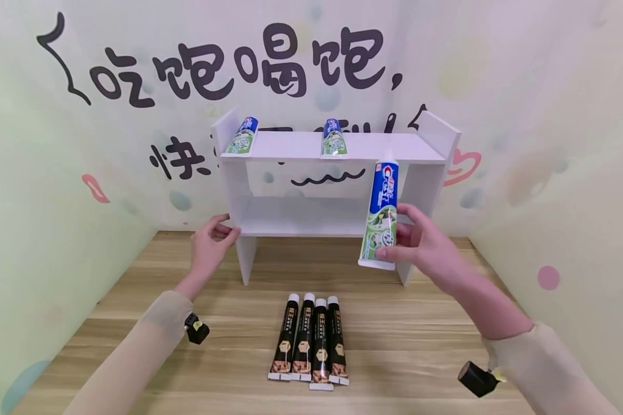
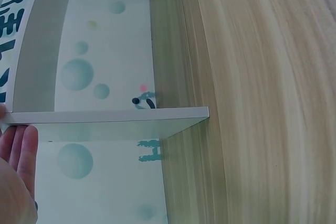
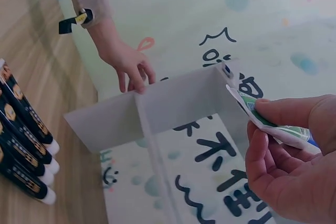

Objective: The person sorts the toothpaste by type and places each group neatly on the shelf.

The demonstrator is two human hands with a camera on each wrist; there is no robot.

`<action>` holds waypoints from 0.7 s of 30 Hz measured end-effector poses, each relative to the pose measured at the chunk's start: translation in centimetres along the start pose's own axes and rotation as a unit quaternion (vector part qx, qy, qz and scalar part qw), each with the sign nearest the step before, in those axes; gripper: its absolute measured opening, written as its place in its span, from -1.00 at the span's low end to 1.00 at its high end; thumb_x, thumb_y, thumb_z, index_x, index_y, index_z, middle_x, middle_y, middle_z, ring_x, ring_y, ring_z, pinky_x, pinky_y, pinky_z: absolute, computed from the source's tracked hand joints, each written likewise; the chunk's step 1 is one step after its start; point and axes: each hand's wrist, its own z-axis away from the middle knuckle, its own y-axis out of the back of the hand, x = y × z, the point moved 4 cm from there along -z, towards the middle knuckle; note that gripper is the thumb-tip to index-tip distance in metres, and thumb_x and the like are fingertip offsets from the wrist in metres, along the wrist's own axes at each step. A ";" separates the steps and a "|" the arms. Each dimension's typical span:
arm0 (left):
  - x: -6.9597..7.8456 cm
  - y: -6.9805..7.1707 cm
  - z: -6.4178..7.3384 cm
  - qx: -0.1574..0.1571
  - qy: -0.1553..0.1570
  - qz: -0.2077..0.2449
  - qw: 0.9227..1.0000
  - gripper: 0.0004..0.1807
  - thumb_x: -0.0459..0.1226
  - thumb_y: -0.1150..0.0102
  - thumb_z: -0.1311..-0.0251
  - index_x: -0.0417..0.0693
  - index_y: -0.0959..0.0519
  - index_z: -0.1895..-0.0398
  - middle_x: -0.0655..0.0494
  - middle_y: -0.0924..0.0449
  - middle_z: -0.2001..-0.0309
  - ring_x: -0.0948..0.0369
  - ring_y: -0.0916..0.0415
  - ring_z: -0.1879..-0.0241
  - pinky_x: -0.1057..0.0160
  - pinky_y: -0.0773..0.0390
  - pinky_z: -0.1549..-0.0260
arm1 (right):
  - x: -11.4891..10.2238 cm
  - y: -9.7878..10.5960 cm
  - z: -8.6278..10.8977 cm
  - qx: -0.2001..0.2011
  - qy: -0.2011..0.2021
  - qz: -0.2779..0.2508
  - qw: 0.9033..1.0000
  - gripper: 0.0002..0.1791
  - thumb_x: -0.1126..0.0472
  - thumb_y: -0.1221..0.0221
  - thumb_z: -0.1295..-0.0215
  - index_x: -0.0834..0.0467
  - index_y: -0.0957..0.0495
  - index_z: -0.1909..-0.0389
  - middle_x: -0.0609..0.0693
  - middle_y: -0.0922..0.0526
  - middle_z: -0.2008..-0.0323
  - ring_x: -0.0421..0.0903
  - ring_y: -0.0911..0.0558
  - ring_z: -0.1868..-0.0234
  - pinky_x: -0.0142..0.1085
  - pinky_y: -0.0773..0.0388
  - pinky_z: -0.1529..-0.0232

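Note:
My right hand (image 1: 428, 245) holds a blue, green and white Crest toothpaste tube (image 1: 382, 213), cap up, thumb across its lower front and fingers behind. The tube overlaps the right part of a two-tier white shelf (image 1: 301, 234) in the head view. With thumb and fingers, my left hand (image 1: 211, 239) pinches the shelf's left side panel at the height of the lower board; its fingers (image 2: 26, 150) lie along the outer face. On the top board rest two more Crest tubes: one at the left end (image 1: 241, 137), one near the middle (image 1: 334, 138), caps toward the back.
Several black toothpaste tubes (image 1: 305, 340) lie side by side on the wooden table (image 1: 228, 357) in front of the shelf, white caps toward it. Behind stands a pale printed wall (image 1: 145, 52) with large black lettering; further pale walls flank the table.

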 end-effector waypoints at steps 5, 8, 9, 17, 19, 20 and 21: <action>-0.2 0.0 0.1 0.000 0.007 -0.003 1.000 -0.59 -0.27 -0.32 -0.22 -0.20 -0.57 -0.12 -0.29 -0.69 0.26 0.58 -0.47 0.47 0.64 -0.51 0.42 | -1.1 1.4 -0.6 -0.001 -0.009 0.024 1.000 -0.14 0.16 -0.31 -0.27 0.04 -0.02 -0.47 0.16 -0.53 -0.26 -0.06 -0.61 -0.15 -0.45 -0.59 -0.07; -0.2 0.0 0.2 0.002 0.006 -0.002 1.000 -0.60 -0.27 -0.31 -0.23 -0.21 -0.57 -0.12 -0.29 -0.69 0.26 0.59 -0.47 0.47 0.64 -0.52 0.42 | -1.6 2.0 -1.1 0.002 0.000 0.018 1.000 -0.15 0.18 -0.31 -0.28 0.08 -0.04 -0.46 0.17 -0.52 -0.26 -0.15 -0.63 -0.10 -0.45 -0.61 -0.05; -0.2 0.0 0.2 0.003 0.006 -0.002 1.000 -0.59 -0.27 -0.31 -0.23 -0.21 -0.57 -0.12 -0.30 -0.69 0.26 0.59 -0.47 0.47 0.64 -0.52 0.42 | -1.8 2.2 -1.3 0.005 0.002 0.015 1.000 -0.17 0.20 -0.31 -0.28 0.09 -0.05 -0.45 0.15 -0.54 -0.24 -0.18 -0.63 -0.07 -0.44 -0.62 -0.03; 0.0 0.0 0.1 0.004 0.009 -0.004 1.000 -0.59 -0.27 -0.31 -0.23 -0.21 -0.57 -0.13 -0.30 -0.69 0.25 0.61 -0.46 0.47 0.64 -0.52 0.42 | -2.8 4.7 -2.2 0.019 0.009 0.017 1.000 -0.22 0.21 -0.28 -0.31 0.05 -0.08 -0.45 -0.13 -0.62 -0.09 -0.30 -0.68 0.04 -0.45 -0.65 0.03; 0.0 0.0 0.1 0.005 0.009 -0.003 1.000 -0.59 -0.28 -0.31 -0.23 -0.21 -0.57 -0.13 -0.29 -0.69 0.25 0.62 -0.46 0.47 0.65 -0.51 0.43 | -3.1 5.3 -2.4 0.026 0.004 0.026 0.999 -0.21 0.19 -0.27 -0.32 0.03 -0.08 -0.47 -0.08 -0.60 -0.16 -0.32 -0.67 0.03 -0.46 -0.64 0.03; 0.0 -0.1 0.1 0.006 0.008 -0.005 1.000 -0.59 -0.28 -0.32 -0.23 -0.22 -0.56 -0.13 -0.29 -0.69 0.25 0.63 -0.45 0.47 0.65 -0.51 0.42 | -3.3 5.5 -2.5 0.031 0.002 0.035 0.999 -0.21 0.17 -0.27 -0.32 0.02 -0.08 -0.47 -0.05 -0.59 -0.18 -0.33 -0.67 0.04 -0.46 -0.64 0.03; 0.0 -0.1 0.1 0.007 0.007 -0.005 1.000 -0.58 -0.28 -0.32 -0.22 -0.22 -0.56 -0.13 -0.29 -0.70 0.25 0.63 -0.45 0.48 0.66 -0.50 0.42 | -3.5 5.8 -2.6 0.034 0.001 0.041 0.999 -0.22 0.17 -0.26 -0.33 0.02 -0.09 -0.48 -0.04 -0.59 -0.19 -0.33 -0.67 0.04 -0.46 -0.64 0.03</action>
